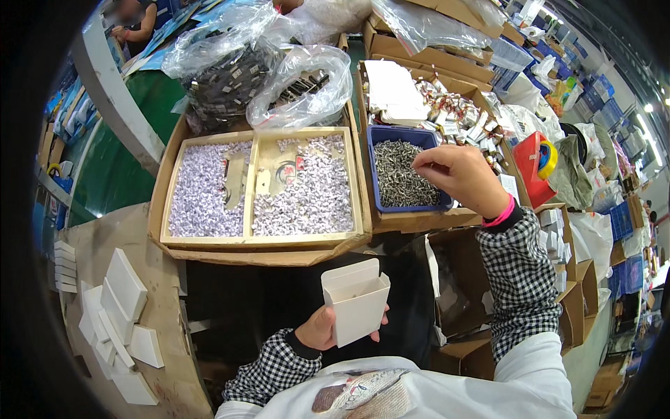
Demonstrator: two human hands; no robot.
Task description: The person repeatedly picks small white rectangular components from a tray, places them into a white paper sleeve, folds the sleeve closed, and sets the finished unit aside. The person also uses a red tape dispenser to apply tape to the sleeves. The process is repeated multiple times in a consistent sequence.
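Observation:
In my left hand (317,329) is a small white cardboard box (359,311), held upright near my lap with its top flap raised; its contents are hard to see. My right hand (466,180) hovers over a blue plastic bin (373,185), its thumb and fingertips pinched together. Whatever they hold, if anything, is too small to make out. Many small metal pieces (396,171) that look like screws fill the bin. To the left of it, a two-section wooden tray (248,192) carries heaps of tiny white-and-purplish pieces (202,192).
Clear plastic bags (300,84) with black cable plugs lie behind the tray. Small white wired parts (453,108) fill a carton behind the bin. White boxes (125,283) are piled on the left table. Yellow tape (548,160) stands far right. Another person (136,24) is at upper left.

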